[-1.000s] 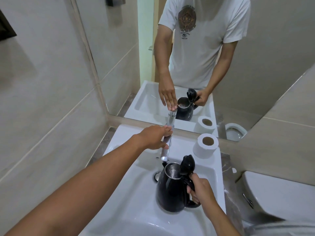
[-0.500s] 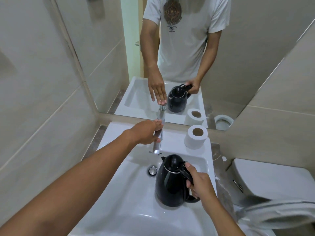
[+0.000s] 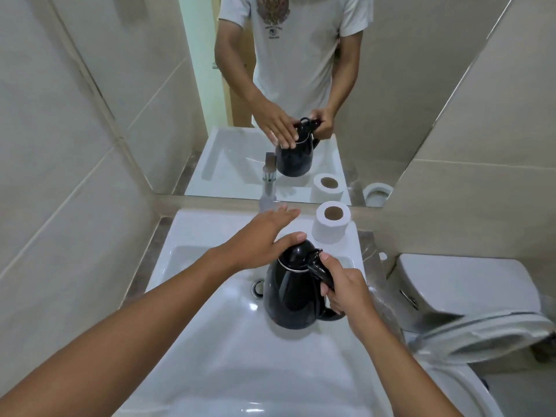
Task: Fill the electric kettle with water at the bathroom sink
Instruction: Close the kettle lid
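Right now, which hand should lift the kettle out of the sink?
Right. The right hand already grips the kettle by its handle; the left hand lies open, its thumb on the closed lid.

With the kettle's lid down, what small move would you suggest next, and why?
Probably lift the black electric kettle out of the white sink: its lid looks closed, the right hand grips its handle, and the left hand rests open at the lid.
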